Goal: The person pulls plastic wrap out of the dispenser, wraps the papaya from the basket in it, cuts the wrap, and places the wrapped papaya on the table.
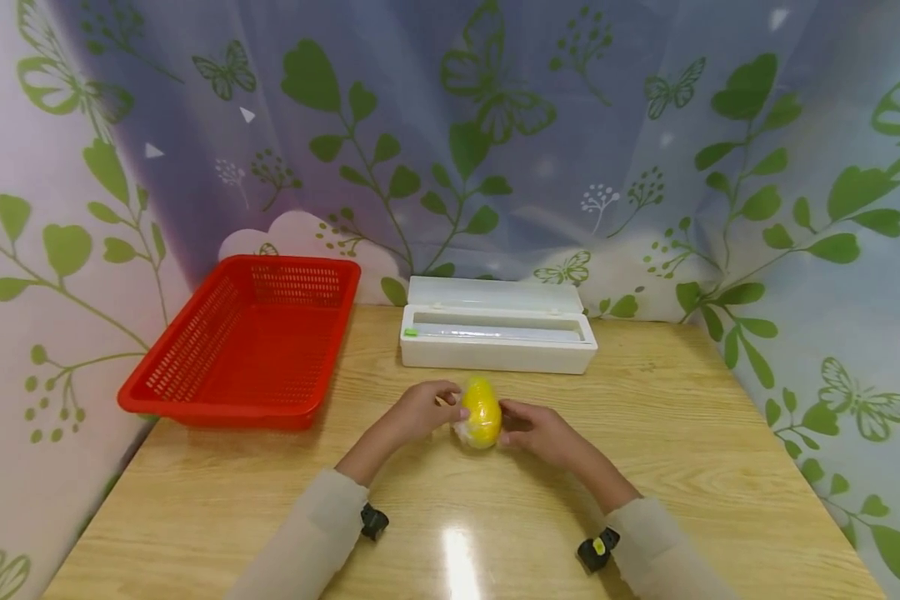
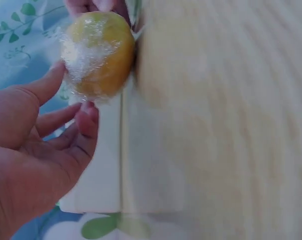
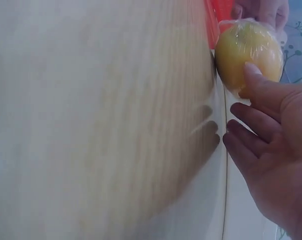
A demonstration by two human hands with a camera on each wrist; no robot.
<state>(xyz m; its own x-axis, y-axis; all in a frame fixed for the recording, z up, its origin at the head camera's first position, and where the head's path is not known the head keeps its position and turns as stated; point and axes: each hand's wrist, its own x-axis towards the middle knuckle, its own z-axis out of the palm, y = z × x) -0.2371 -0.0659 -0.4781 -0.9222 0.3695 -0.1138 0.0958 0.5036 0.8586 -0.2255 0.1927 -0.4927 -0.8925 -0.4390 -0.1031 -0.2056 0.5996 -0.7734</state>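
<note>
A yellow mango (image 1: 482, 412) wrapped in cling film stands at the middle of the table, its film bunched and crumpled on the left side. My left hand (image 1: 422, 408) holds it from the left, with thumb and fingertips at the film; the left wrist view shows this film (image 2: 85, 57) up close. On the opposite side, my right hand (image 1: 542, 431) has its thumb against the mango (image 3: 241, 57) and the index finger near its lower end. The other right fingers (image 3: 243, 137) are spread loosely off the fruit.
Behind the mango is a white cling film dispenser (image 1: 495, 357) with its lid (image 1: 495, 293) raised and a roll inside. A red plastic basket (image 1: 270, 410) sits at the back left of the wooden table (image 1: 682, 467). Patterned curtain (image 1: 420, 200) encloses the back and sides.
</note>
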